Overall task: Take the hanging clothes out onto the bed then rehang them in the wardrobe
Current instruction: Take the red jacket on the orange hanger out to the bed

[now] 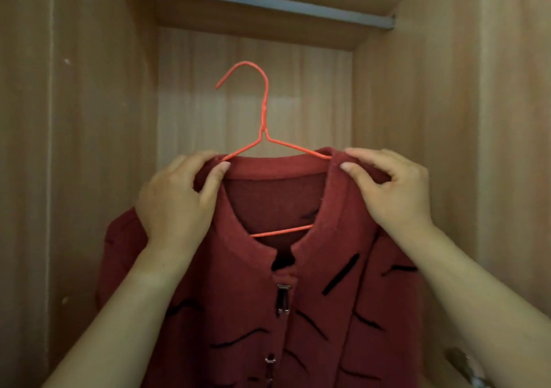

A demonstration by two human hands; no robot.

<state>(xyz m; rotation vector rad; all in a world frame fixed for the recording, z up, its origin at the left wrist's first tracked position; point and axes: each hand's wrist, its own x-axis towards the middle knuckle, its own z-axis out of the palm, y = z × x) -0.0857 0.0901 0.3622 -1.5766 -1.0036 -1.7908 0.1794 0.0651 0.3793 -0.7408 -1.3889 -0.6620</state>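
All I can see of myself is two bare forearms and hands: my left hand (176, 200) and my right hand (393, 188). No sleeves reach the wrists, and I wear no rings, watch or gloves. My fingernails are short and unpainted.

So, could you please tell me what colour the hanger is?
The hanger is orange-red, clearest in the head view against the pale wardrobe back.

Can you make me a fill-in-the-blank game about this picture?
1. The cardigan is dark ___.
2. The orange hanger has its hook ___ the grey rail, not on it.
3. The left hand and the right hand each hold one ___ of the cardigan.

Missing words: red; below; shoulder
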